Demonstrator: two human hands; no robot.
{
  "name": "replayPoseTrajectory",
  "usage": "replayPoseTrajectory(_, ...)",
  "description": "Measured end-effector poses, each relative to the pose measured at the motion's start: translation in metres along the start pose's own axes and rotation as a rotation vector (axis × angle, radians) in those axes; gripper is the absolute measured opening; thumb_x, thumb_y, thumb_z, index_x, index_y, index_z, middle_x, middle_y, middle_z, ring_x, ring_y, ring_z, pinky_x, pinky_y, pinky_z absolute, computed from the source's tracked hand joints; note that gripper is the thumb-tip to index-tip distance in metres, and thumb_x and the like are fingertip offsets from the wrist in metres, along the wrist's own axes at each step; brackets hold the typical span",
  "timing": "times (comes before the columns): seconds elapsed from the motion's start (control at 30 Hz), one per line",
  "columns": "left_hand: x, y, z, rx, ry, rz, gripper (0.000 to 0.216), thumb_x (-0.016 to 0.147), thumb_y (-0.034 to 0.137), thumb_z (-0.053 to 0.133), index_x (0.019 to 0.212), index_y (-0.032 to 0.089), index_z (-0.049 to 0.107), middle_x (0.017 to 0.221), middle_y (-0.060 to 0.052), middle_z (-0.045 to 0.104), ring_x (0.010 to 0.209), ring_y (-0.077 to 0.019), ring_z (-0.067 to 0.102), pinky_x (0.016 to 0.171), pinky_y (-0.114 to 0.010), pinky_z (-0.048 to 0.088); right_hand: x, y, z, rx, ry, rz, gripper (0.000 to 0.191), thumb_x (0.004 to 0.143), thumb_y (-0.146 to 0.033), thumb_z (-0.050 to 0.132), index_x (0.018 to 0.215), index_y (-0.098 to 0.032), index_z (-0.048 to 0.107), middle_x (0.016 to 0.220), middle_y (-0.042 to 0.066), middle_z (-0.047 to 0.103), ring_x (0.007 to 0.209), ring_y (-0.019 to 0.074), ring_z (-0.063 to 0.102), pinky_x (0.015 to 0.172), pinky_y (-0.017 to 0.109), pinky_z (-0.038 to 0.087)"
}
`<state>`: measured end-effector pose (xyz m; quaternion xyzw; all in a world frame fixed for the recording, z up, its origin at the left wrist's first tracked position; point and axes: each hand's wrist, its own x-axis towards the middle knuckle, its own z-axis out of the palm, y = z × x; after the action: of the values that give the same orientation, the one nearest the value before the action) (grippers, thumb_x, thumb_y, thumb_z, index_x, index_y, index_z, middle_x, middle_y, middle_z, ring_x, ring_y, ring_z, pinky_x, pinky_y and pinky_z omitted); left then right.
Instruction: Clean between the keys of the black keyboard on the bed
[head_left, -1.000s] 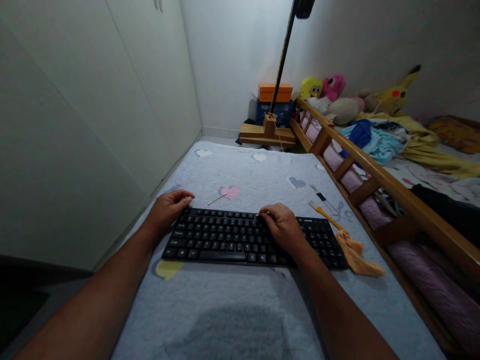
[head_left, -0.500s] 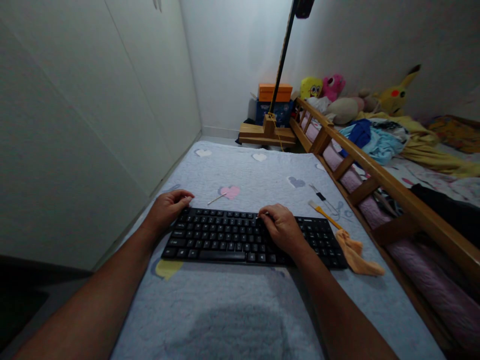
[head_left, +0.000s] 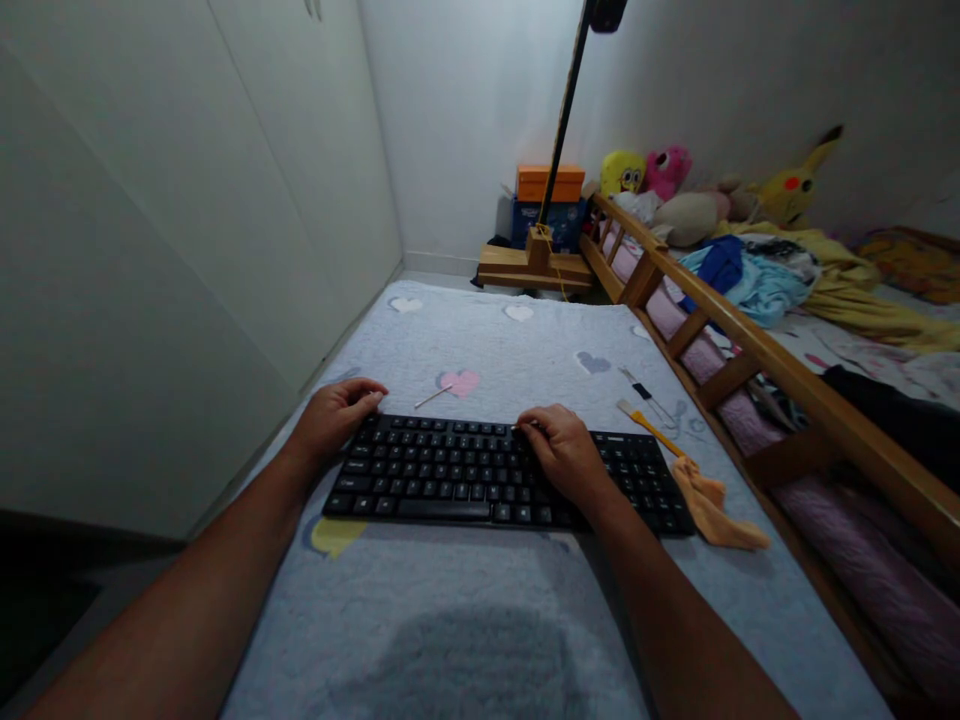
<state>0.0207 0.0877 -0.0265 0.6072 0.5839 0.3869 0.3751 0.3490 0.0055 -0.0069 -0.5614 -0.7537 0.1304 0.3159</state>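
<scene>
A black keyboard (head_left: 442, 490) lies flat on the light blue bedspread, its long side facing me. My left hand (head_left: 334, 418) is at its far left corner, thumb and fingers curled together; whether anything is between them is hidden. Over the keys right of the middle, my right hand (head_left: 561, 448) pinches a thin cotton swab, mostly covered by the fingers, with a small white tip showing at the top key row. Another cotton swab (head_left: 433, 396) rests on the bedspread beyond the keyboard, across a pink heart.
Right of the keyboard lie a yellow-handled brush (head_left: 654, 430), an orange cloth (head_left: 712, 510) and a thin tool with a black middle (head_left: 642, 391). A wooden bed rail (head_left: 720, 340) runs along the right side. White cabinet doors (head_left: 187, 250) stand at the left.
The right hand's fingertips have shifted very slightly over the top key row. My left hand and the keyboard stay where they were.
</scene>
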Motion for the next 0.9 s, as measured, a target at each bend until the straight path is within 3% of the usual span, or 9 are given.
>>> replayPoseTrajectory(0.9, -0.0005, 0.0013, 0.0004, 0.021, 0.005, -0.002, 0.037, 0.069, 0.049, 0.067, 0.088, 0.018, 0.072, 0.069, 0.000, 0.064, 0.062, -0.0164, 0.053, 0.058, -0.028, 0.040, 0.0016, 0.0014, 0.0018, 0.004, -0.001, 0.035, 0.016, 0.094, -0.017, 0.052, 0.090, -0.022, 0.067, 0.092, 0.006, 0.072, 0.092, 0.0224, 0.061, 0.086, 0.036, 0.042)
